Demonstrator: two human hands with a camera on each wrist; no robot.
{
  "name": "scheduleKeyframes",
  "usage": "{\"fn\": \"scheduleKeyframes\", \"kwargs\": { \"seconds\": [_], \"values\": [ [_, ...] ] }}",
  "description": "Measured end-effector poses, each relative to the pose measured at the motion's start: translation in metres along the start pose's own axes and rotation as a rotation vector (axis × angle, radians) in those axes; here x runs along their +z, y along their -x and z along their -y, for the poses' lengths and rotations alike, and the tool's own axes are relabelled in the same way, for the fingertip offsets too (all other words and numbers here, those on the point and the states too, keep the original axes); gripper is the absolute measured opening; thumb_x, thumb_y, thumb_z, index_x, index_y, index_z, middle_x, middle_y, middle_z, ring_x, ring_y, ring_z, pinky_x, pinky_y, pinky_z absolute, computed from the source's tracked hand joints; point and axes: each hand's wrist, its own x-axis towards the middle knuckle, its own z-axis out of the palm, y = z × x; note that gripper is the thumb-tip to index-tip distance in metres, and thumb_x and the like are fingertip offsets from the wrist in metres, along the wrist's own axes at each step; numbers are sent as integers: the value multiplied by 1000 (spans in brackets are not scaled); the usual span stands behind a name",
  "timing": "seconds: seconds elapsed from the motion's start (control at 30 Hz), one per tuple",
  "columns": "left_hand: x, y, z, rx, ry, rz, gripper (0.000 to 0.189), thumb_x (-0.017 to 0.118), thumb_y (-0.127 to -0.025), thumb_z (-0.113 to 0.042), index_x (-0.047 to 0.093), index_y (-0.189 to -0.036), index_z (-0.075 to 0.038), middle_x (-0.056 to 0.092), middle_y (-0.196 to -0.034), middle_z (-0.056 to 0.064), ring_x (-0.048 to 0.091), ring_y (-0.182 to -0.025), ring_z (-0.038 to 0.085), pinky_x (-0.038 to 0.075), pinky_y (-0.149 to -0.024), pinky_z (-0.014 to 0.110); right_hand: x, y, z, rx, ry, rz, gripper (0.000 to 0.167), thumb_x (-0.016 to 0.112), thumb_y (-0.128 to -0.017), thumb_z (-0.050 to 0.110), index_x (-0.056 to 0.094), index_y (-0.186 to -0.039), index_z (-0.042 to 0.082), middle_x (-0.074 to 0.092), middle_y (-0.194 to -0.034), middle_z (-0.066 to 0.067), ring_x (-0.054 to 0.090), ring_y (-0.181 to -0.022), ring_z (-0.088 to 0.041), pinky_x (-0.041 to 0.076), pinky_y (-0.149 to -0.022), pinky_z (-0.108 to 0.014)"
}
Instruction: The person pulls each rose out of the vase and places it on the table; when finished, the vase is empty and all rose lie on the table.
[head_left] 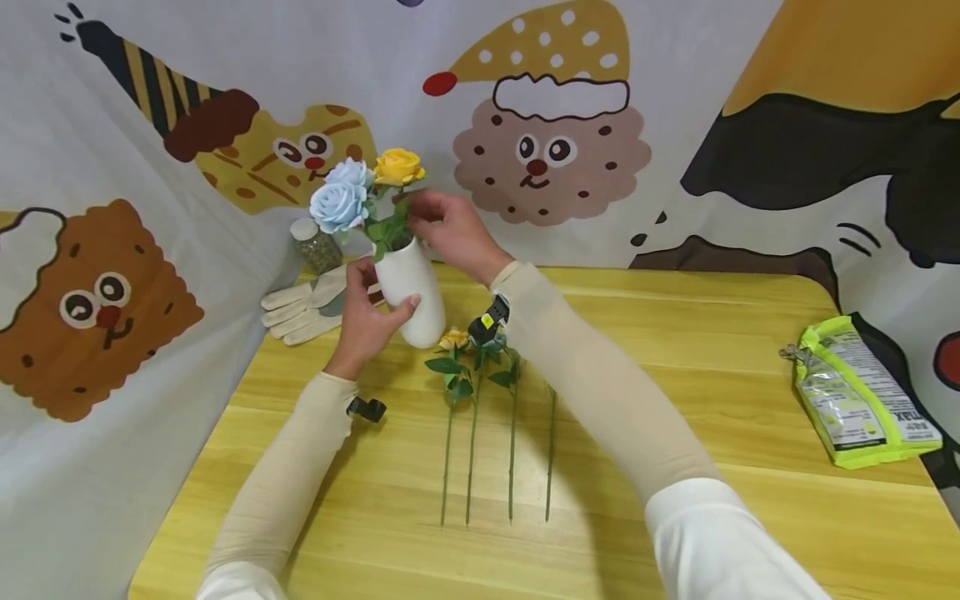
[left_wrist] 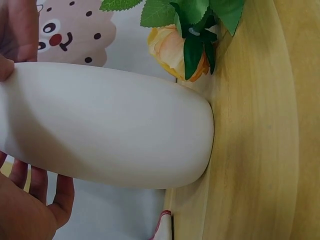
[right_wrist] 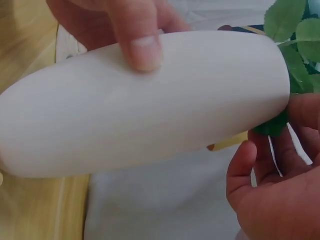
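Our left hand (head_left: 367, 323) curls thumb and fingers round the tall, smooth white vase (head_left: 415, 287), its long axis roughly upright between our hands. Our right hand (head_left: 459, 232), fingers bent, is nearer its mouth, beside green leaves (head_left: 390, 229); we cannot tell whether it pinches anything.
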Motion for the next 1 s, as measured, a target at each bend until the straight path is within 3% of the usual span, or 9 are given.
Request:
{"fn": "scheduleKeyframes", "kwargs": {
  "seconds": [0.13,0.3,0.53,0.67,0.83,1.0],
  "values": [
    [1,0,0,-17,-2,3,76,84,-87,-14,37,-145,-6,50,-131,16,55,-122,29,49,-101,52,1,-1,5,6,16,-9,27,61,-108,16,69,-133,11,71,-129,-5,63,-119,-16,55,-95,-31],
    [1,0,-4,-34,0,3,76,82,-88,-10,36,-147,-2,48,-133,20,54,-123,33,48,-102,47,1,2,11,-12,-52,-66,29,64,-106,13,70,-134,9,73,-130,-7,68,-115,-17,57,-95,-31],
    [2,6,-31,-27,6,-1,70,80,-88,-10,37,-142,2,49,-129,21,54,-120,32,49,-100,40,-9,9,18,-33,-270,-173,30,70,-101,8,68,-130,2,74,-127,-15,73,-106,-20,64,-89,-40],
    [1,8,-37,-22,5,-11,68,80,-87,-9,39,-140,2,50,-128,16,55,-119,28,49,-98,35,-15,13,19,-35,-403,-215,31,73,-99,5,69,-129,-1,74,-122,-16,76,-98,-21,65,-86,-41],
    [1,7,-34,-8,27,-20,66,81,-86,-7,41,-138,3,51,-128,16,54,-119,31,49,-96,29,-19,17,19,-53,-511,-278,27,74,-97,2,69,-123,-4,76,-109,-9,78,-89,-24,65,-82,-42],
    [2,3,-16,1,21,-21,69,81,-86,-6,40,-141,4,50,-131,21,53,-120,33,48,-95,28,-20,21,19,-91,-588,-375,17,75,-96,1,72,-113,3,76,-99,-3,78,-82,-19,66,-78,-41]
  ]
}}
